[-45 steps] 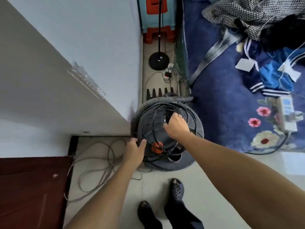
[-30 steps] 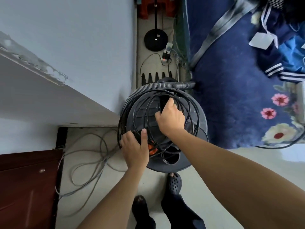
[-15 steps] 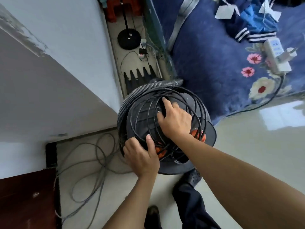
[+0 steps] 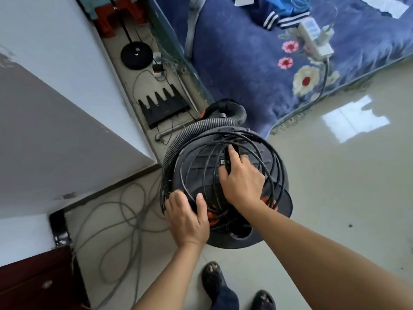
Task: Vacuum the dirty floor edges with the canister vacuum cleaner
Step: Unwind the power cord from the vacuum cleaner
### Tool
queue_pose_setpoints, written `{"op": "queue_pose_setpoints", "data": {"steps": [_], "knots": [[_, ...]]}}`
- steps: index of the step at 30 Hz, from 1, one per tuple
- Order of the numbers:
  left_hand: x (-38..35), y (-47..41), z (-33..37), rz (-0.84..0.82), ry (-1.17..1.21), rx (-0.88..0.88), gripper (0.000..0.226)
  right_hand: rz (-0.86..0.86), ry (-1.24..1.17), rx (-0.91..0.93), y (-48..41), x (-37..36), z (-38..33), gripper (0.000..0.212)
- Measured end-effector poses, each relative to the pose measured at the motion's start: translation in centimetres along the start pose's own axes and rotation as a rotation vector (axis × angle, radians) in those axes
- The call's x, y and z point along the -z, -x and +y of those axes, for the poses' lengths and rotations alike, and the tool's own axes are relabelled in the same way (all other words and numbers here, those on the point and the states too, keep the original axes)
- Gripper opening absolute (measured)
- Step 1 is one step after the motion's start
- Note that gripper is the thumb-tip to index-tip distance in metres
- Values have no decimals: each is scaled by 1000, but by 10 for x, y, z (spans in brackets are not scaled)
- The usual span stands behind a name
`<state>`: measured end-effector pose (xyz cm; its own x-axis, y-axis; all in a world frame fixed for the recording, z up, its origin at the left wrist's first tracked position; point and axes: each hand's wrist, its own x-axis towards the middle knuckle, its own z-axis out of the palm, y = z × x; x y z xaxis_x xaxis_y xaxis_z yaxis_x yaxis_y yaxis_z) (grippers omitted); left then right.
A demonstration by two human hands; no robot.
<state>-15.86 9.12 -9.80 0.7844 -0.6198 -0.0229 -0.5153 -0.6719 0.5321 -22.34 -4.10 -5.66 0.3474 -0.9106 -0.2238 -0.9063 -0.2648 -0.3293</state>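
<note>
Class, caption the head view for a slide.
Left hand and right hand grip the black power cord coiled atop the canister vacuum.

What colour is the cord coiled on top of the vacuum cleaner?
Black cord, clearest in the head view.

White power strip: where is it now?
Head view, upper right: the white power strip lies on the blue floral bedspread near the bed's edge, beyond and right of the canister vacuum.

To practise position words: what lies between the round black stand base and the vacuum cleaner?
Head view: a white plug, a black toothed rack, then a grey pipe nearest the vacuum cleaner.
</note>
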Motion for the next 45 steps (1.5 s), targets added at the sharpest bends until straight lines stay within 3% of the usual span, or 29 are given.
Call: {"op": "queue_pose_setpoints", "data": {"steps": [15, 26, 37, 45], "knots": [[21, 110, -20, -228, -52, -63, 49, -161, -104, -162, 123, 4, 63, 66], [0, 155, 12, -419, -133, -403, 42, -127, -186, -461, 204, 16, 144, 69], [-67, 93, 115, -406, 2, -516, 28, 41, -240, -600, 113, 52, 207, 67], [-132, 43, 211, -411, 14, -574, 43, 143, -259, -674, 22, 93, 270, 64]]}}
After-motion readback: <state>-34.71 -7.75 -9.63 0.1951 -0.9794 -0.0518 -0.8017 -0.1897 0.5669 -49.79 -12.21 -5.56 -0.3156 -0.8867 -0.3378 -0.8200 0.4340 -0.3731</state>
